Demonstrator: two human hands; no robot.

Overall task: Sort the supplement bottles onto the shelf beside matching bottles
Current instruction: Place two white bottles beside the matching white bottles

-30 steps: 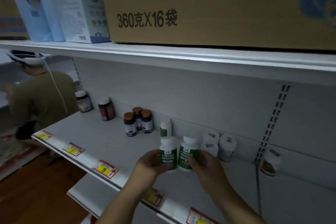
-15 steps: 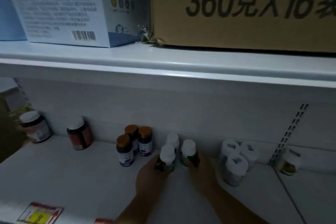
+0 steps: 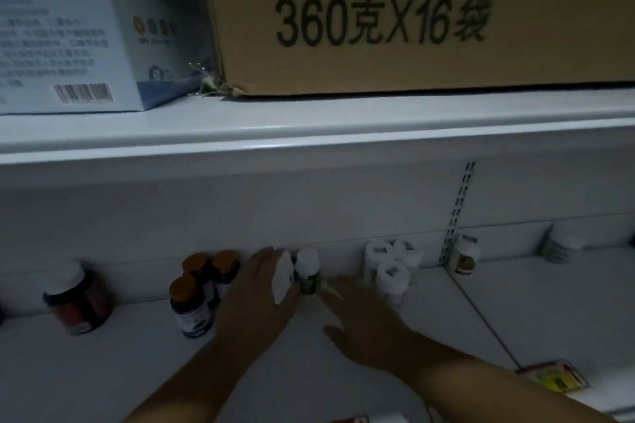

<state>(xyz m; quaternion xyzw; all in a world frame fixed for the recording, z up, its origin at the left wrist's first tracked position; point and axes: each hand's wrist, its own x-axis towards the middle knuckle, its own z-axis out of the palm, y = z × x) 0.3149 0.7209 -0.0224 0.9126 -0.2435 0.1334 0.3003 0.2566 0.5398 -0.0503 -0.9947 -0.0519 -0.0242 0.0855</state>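
Two white-capped bottles with green labels stand at the back of the lower shelf (image 3: 103,371). The right one (image 3: 308,273) is plainly visible. The left one (image 3: 283,276) is blurred and partly hidden by my left hand (image 3: 256,299), which lies flat against it with fingers stretched toward the back wall. Whether that hand grips it is unclear. My right hand (image 3: 364,314) hovers just right of the bottles, fingers spread, one fingertip close to the right bottle.
Three dark bottles with orange caps (image 3: 190,302) stand left of my hands, and a red-brown jar (image 3: 77,302) farther left. Three white bottles (image 3: 391,271) and an amber bottle (image 3: 465,257) stand to the right. A cardboard carton (image 3: 412,17) and a white-blue box (image 3: 68,27) sit on the upper shelf.
The two green-label bottles went from mid-air in both hands to standing at the shelf's back. My right hand has let go and drawn back; the view has moved closer.
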